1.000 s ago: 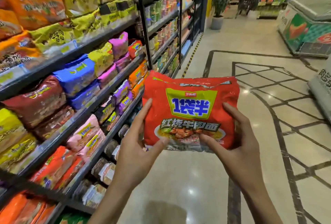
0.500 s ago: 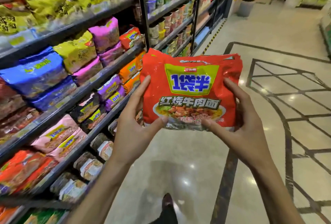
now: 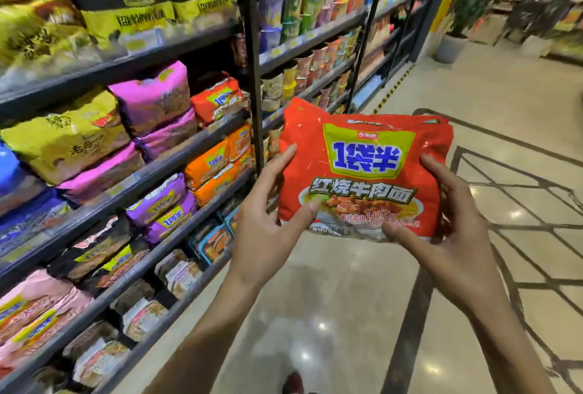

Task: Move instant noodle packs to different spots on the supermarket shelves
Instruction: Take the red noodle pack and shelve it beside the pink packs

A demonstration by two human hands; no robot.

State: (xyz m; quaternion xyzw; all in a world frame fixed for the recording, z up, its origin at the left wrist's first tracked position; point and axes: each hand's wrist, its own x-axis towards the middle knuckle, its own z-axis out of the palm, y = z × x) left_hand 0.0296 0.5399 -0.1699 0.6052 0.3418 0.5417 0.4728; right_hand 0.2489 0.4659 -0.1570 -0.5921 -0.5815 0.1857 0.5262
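A red multipack of instant noodles (image 3: 362, 169) with a yellow-green label is held upright in front of me over the aisle floor. My left hand (image 3: 268, 229) grips its lower left side, thumb on the front and fingers behind. My right hand (image 3: 451, 236) grips the lower right side the same way. The supermarket shelves (image 3: 176, 160) run along my left, stacked with yellow, pink, purple, orange and blue noodle packs. A small red pack (image 3: 217, 98) of the same brand lies on the shelf just left of the black upright post (image 3: 254, 78).
Cup noodles (image 3: 318, 31) fill the shelf bay beyond the post. The glossy tiled aisle floor (image 3: 347, 299) stretches ahead and right. A potted plant (image 3: 454, 34) stands at the aisle's far end. The tip of a shoe (image 3: 293, 382) shows at the bottom edge.
I have walked forward along the shelves; the packs on the left slid back past me. The red pack stays in both hands, held much the same.
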